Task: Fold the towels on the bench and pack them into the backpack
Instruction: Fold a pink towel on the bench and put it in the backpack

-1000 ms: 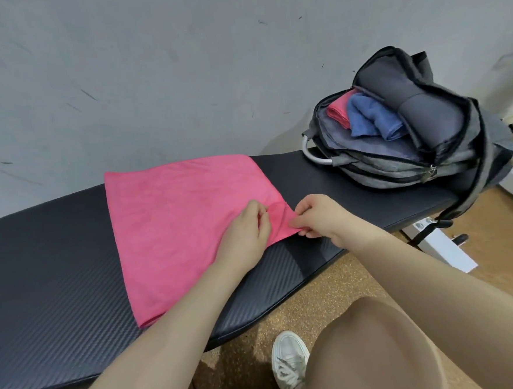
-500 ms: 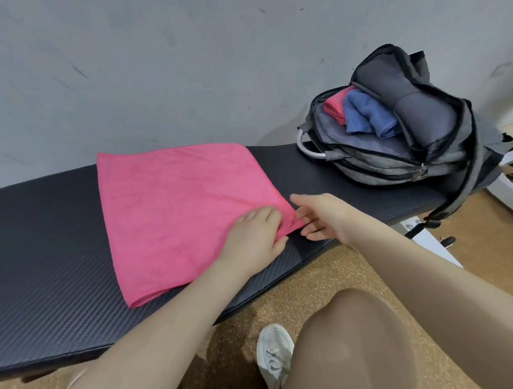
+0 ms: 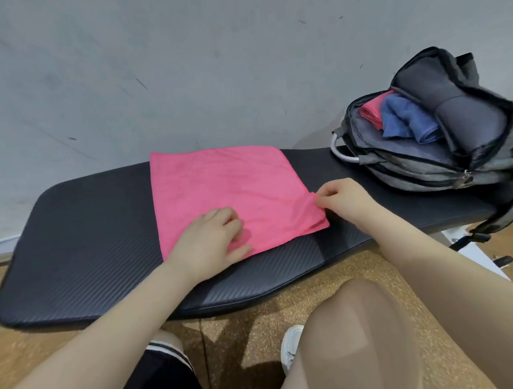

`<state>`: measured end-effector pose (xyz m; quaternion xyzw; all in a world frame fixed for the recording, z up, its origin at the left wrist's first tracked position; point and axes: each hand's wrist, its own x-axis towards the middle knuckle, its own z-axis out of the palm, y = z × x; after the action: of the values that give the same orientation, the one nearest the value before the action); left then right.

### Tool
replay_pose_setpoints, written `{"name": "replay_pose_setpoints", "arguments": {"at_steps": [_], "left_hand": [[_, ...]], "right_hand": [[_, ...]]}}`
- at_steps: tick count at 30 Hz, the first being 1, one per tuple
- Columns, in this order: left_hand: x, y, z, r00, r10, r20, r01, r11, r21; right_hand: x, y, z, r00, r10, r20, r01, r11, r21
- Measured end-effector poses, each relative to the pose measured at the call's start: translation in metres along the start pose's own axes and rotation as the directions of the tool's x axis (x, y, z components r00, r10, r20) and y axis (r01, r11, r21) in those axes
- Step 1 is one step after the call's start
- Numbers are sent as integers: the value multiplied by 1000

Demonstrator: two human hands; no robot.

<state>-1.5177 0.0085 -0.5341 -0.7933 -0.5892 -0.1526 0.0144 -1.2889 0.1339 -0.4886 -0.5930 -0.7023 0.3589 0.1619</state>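
Black bench [image 3: 79, 237] spans frame, pink towel [image 3: 218, 191] spread flat at centre, not yet fully folded. Open grey backpack [image 3: 429, 164] at 3 o'clock on bench's right end, already holding rolled pink towel [image 3: 371, 115] and blue towel [image 3: 408, 121]; two packed, one left to fold and stow, by the look of it. Left hand [image 3: 210, 243] rests on towel's near edge, fingers loosely bent, apparently pressing, not gripping. Right hand [image 3: 340, 200] at towel's 4 o'clock corner, fingertips pinching the cloth, corner slightly lifted.
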Motion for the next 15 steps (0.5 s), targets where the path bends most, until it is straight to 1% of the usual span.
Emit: {"name": "replay_pose_setpoints", "arguments": {"at_steps": [1, 3, 4, 5, 7, 9, 10, 12, 13, 14, 15], "left_hand": [[-5, -3, -2, 1000, 21, 13, -21, 1000, 3], [-15, -8, -3, 999, 42, 15, -42, 999, 30], [-20, -9, -3, 999, 36, 10, -36, 998, 43], [-24, -10, -3, 1000, 10, 11, -10, 999, 49], [-33, -11, -5, 998, -55, 17, 54, 997, 50], [-43, -13, -8, 996, -84, -30, 85, 996, 34], [-47, -14, -9, 993, -105, -57, 105, 994, -10], [-53, -16, -15, 985, -159, -63, 149, 979, -143], [-55, -17, -17, 982, -174, -70, 158, 969, -193], [-57, -18, -19, 984, -157, -83, 136, 967, -216], [-58, -18, -23, 991, -116, -74, 100, 977, -189]], "right_hand": [[1, -1, 1, 1000, 10, 3, -10, 990, 138], [6, -3, 4, 995, 86, 44, -97, 919, 383], [8, -2, 5, 989, 126, 75, -146, 886, 439], [9, 0, 7, 983, 156, 99, -184, 878, 441], [7, 7, 10, 978, 171, 119, -204, 900, 385], [6, 13, 11, 981, 159, 107, -186, 924, 333], [7, 14, 12, 985, 147, 94, -169, 938, 303], [7, 15, 13, 991, 111, 71, -124, 969, 212], [8, 14, 13, 993, 94, 66, -102, 986, 136], [8, 12, 14, 993, 81, 81, -84, 996, 25], [7, 7, 14, 990, 78, 114, -66, 992, -104]]}}
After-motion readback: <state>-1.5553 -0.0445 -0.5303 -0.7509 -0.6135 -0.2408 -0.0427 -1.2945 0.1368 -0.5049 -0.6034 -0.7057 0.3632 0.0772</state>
